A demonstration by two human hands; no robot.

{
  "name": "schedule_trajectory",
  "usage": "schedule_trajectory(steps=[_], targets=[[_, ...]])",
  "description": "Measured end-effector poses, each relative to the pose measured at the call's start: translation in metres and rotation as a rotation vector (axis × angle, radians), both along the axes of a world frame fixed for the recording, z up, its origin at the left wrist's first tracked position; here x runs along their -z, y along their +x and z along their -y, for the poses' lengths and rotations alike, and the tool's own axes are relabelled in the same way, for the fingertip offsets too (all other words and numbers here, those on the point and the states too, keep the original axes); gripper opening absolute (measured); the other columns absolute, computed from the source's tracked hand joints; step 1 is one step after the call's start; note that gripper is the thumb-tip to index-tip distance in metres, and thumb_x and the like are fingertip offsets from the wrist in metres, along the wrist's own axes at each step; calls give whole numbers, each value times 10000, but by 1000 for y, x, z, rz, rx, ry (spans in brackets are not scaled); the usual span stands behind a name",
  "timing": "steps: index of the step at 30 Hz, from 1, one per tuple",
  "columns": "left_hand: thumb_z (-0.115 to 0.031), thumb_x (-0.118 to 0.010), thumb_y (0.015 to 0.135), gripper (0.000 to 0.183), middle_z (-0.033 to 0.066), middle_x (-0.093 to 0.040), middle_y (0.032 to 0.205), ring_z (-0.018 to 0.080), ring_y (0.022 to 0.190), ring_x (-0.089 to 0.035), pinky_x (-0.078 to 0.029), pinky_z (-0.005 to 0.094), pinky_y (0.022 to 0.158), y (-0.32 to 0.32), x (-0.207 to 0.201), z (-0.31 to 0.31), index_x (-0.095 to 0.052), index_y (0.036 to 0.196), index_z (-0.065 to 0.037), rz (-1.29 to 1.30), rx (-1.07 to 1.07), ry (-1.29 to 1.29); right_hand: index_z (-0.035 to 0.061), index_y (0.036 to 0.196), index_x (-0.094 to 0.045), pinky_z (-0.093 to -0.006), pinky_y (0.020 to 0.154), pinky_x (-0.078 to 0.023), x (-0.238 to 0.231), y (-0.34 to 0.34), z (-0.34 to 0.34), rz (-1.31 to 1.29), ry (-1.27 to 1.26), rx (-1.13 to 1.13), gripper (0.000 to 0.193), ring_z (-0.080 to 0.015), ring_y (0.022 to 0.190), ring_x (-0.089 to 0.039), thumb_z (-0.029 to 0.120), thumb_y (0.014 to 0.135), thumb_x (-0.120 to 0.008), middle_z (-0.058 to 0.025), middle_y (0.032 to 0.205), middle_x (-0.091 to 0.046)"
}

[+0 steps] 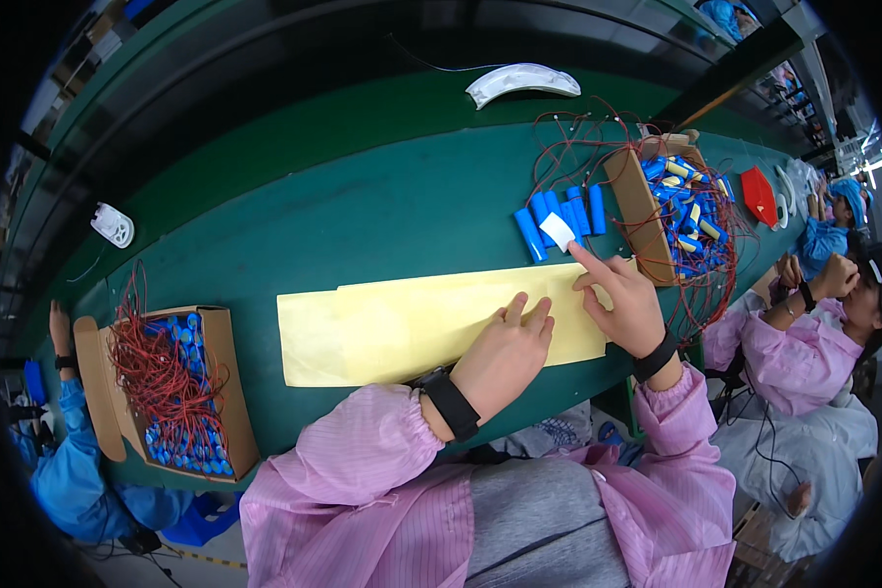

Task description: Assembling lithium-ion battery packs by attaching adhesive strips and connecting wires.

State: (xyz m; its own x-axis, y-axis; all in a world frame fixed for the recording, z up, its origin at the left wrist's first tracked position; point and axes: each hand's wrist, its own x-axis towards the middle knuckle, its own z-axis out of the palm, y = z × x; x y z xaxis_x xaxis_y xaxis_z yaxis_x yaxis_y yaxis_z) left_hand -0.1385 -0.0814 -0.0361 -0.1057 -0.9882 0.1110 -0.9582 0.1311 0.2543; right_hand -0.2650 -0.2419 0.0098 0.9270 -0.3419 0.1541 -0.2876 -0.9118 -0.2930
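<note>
Long pale yellow paper sheets [402, 328] lie overlapped across the green table in front of me. My left hand [508, 345] rests over them, palm down with its fingers spread and nothing visible in it. To its right, my right hand [625, 302] has its index finger stretched out and its thumb apart. A small white label [557, 231] meets that fingertip, over a row of blue cylindrical batteries [580, 211] with red wires. Whether the label sticks to the finger or lies on the batteries, I cannot tell.
Cardboard boxes of wired blue batteries stand at the right [637, 211] and left [227, 392]. White curved plastic parts [524, 80] lie along the back. A red tray [758, 196] sits at far right. A person in pink [804, 358] works close on my right.
</note>
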Motion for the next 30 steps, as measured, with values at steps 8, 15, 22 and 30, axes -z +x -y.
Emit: schedule_trajectory(steps=[8,15,22,30], targets=[[-189,-601,832,427,143,-495,1333,330,1200,-509,-486,347,929,1,0,-1,-539,1207,8,-4,0,7,134,1304,-539,-325,678,-487,-13,-5,10,34,-212,-139,620,-209,771,-571,-45,714,-603,2,761,-636],[-192,-595,841,426,140,-489,1338,338,1200,-505,-487,346,925,2,3,-2,-536,1211,10,7,11,6,45,1220,-579,-302,716,-481,-34,-28,20,353,-183,112,533,-193,772,-588,-115,715,-643,-60,837,-658],[-211,-592,855,403,133,-482,1343,337,1215,-490,-506,359,893,7,2,-5,-546,1202,-11,-19,11,2,94,1475,-94,-237,692,-504,-28,26,-16,824,473,297,925,-149,809,-603,-126,755,-632,-154,1146,-538],[-176,-533,935,252,89,-664,1037,200,862,-648,-521,310,721,83,-52,-31,-617,1147,-68,-873,-250,59,114,1452,-128,-381,695,-541,22,75,-34,509,270,239,1030,-339,862,-629,-114,642,-722,-178,1278,-429]])
